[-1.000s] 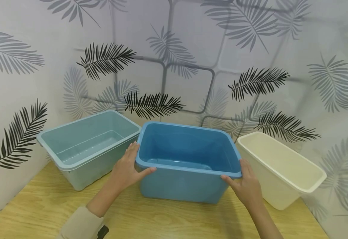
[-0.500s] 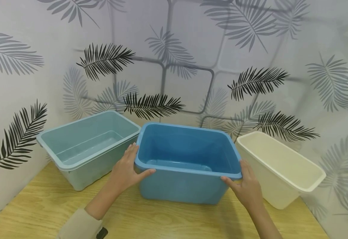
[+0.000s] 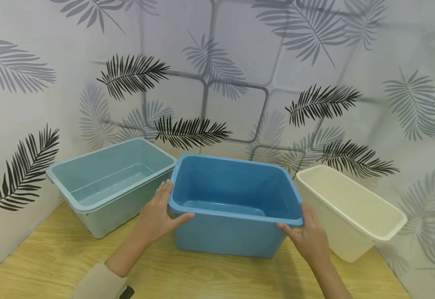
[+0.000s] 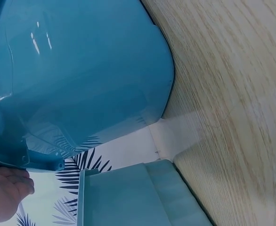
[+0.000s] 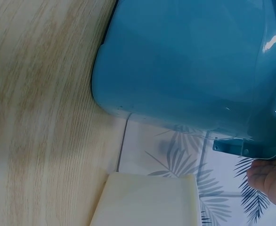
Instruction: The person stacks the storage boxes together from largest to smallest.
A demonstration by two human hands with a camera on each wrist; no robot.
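A deep blue plastic storage bin [image 3: 228, 234] stands in the middle of the wooden table, its open top tilted toward the head camera. My left hand [image 3: 156, 216] grips its left end, thumb against the front just below the rim. At the opposite end, my right hand [image 3: 310, 234] holds the rim's right front corner with the thumb on the front face. Both wrist views show fingers [image 4: 15, 186] bent under the overhanging rim, the right fingers [image 5: 265, 176] likewise. Inside, the bin's visible floor is bare.
A pale green-blue bin [image 3: 106, 220] stands angled at the left, close beside the blue one. On the right is a narrow cream bin [image 3: 337, 232], also angled. A leaf-patterned wall [image 3: 239, 54] rises behind the wooden table [image 3: 202, 278].
The blue bin has shifted very slightly toward me, with both hands staying on its ends. The two side bins have not moved.
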